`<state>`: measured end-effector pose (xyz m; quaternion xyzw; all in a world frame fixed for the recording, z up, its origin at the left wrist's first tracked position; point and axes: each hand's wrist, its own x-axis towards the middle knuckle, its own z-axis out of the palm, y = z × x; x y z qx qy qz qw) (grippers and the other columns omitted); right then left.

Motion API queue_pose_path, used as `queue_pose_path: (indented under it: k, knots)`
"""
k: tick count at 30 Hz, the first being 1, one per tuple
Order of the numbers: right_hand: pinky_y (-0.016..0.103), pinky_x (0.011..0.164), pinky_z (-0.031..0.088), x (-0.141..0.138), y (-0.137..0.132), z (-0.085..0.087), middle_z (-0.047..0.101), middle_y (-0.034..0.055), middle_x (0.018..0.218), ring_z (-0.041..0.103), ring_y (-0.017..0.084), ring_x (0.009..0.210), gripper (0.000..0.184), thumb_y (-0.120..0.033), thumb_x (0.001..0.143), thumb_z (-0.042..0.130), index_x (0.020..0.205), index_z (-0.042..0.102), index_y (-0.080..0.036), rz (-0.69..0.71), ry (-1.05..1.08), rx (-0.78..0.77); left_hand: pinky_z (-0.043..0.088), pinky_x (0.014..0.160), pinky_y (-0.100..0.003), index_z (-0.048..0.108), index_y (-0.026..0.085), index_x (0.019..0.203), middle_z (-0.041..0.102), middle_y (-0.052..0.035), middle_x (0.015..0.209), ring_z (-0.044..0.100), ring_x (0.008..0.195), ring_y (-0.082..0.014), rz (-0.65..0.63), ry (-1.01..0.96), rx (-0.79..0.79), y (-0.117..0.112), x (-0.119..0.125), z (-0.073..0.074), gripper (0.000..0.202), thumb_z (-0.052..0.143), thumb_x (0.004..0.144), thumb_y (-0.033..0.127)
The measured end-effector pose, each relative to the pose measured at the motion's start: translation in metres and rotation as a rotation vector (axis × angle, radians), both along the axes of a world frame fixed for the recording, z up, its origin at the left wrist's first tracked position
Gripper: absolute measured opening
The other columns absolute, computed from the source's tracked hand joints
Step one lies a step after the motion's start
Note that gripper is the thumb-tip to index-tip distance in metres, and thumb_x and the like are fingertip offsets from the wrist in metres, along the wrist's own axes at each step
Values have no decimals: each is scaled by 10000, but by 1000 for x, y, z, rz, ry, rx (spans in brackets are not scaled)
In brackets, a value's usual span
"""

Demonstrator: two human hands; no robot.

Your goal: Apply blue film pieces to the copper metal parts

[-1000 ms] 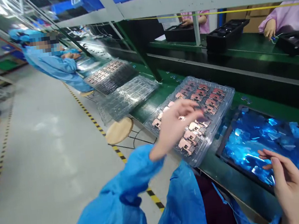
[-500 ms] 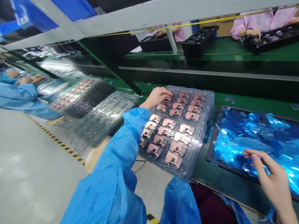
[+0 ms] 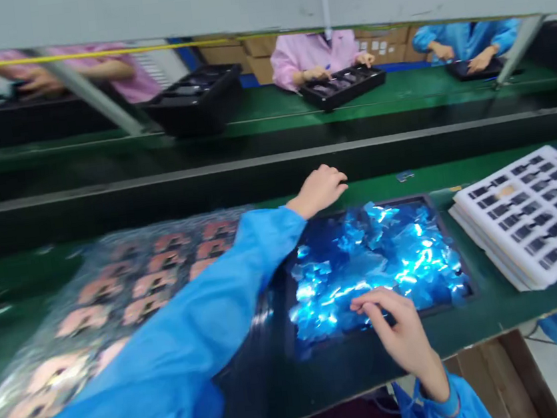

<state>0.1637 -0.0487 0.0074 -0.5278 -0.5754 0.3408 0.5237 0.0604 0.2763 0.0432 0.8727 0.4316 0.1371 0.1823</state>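
My left hand (image 3: 319, 191) reaches across the green bench to the far left corner of a black tray (image 3: 451, 243) heaped with shiny blue film pieces (image 3: 388, 250). Its fingers are curled down, and whatever is in them is hidden. My right hand (image 3: 397, 329) rests on the blue films at the tray's near edge, with fingertips pressed together. A clear blister tray of copper-coloured parts (image 3: 116, 288) lies blurred to the left, partly under my blue sleeve.
A stack of white trays (image 3: 530, 214) holding small dark parts sits to the right. A dark conveyor (image 3: 273, 162) runs behind the bench. Across it, people in pink (image 3: 314, 54) and blue work at black trays (image 3: 342, 84). A cardboard box (image 3: 503, 371) stands below the bench edge.
The view swung right. My left hand left the clear tray of copper parts and moved over to the black tray's far corner. My right hand stayed at the blue films.
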Motion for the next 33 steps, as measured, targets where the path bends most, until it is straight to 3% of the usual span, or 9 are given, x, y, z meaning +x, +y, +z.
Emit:
queue_pose_path:
  k: [3, 5, 7, 10, 15, 19, 21, 25, 33]
  knots:
    - [309, 872, 600, -1, -13, -2, 836, 24, 1019, 785, 197, 933, 235, -226, 1113, 576, 1140, 805, -273, -61, 20, 33, 466, 1161, -449, 744, 139, 1150, 725, -164, 1249, 610, 1287, -322, -56, 29, -103, 0, 128, -22, 235, 763, 991, 310]
    - [302, 862, 598, 0, -20, -5, 833, 22, 1018, 782, 194, 927, 235, -210, 1108, 575, 1154, 797, -273, -109, 25, 57, 499, 1140, -486, 723, 135, 1204, 708, -153, 1296, 631, 1281, -313, -76, 12, -119, -5, 183, -31, 285, 762, 1009, 339]
    - [298, 838, 597, 3, -25, -9, 831, 20, 1001, 780, 192, 904, 241, -207, 1106, 567, 1153, 794, -274, -164, 34, 74, 531, 1122, -534, 703, 142, 1267, 680, -140, 1361, 645, 1280, -309, -75, -9, -140, -8, 215, -36, 327, 745, 1032, 364]
    - [296, 795, 605, 11, -26, -11, 829, 24, 967, 782, 197, 881, 256, -224, 1110, 551, 1118, 803, -269, -234, 61, 48, 568, 1090, -541, 700, 151, 1280, 673, -133, 1378, 663, 1261, -302, -62, -61, -194, -8, 228, -33, 328, 745, 1035, 365]
    - [328, 823, 633, 34, -6, -9, 823, 73, 1057, 785, 224, 942, 248, -316, 1119, 561, 1102, 799, -247, -406, 101, -6, 635, 885, -415, 747, 107, 997, 787, -159, 1032, 762, 937, -257, -78, -161, -428, -17, 173, -10, 139, 813, 921, 202]
    - [338, 789, 646, 49, 28, -8, 722, 165, 1342, 754, 230, 1030, 445, -395, 1056, 657, 1459, 617, -210, -616, 201, 16, 624, 712, -330, 776, 138, 979, 819, -123, 912, 772, 763, -225, -166, -335, -713, -71, 84, 10, 204, 847, 862, 290]
    - [317, 744, 645, 49, 42, -7, 709, 158, 1326, 743, 215, 998, 530, -419, 999, 722, 1466, 583, -210, -564, 258, 14, 609, 698, -314, 788, 148, 947, 815, -100, 851, 769, 748, -227, -196, -446, -783, -109, 45, 17, 241, 878, 812, 326]
    - [292, 673, 636, 40, 49, 0, 766, 73, 1021, 744, 203, 866, 327, -468, 914, 806, 1099, 718, -214, -413, 343, -42, 589, 679, -284, 799, 166, 900, 791, -56, 771, 755, 725, -214, -70, -529, -751, -177, -4, 28, 216, 870, 796, 341]
    - [351, 690, 693, 17, 29, 21, 804, 34, 874, 774, 197, 679, 368, -563, 1047, 645, 991, 790, -229, -126, 307, -91, 613, 741, -305, 844, 208, 924, 836, -53, 900, 781, 804, -244, 236, -573, -523, -251, -62, 43, 196, 879, 842, 383]
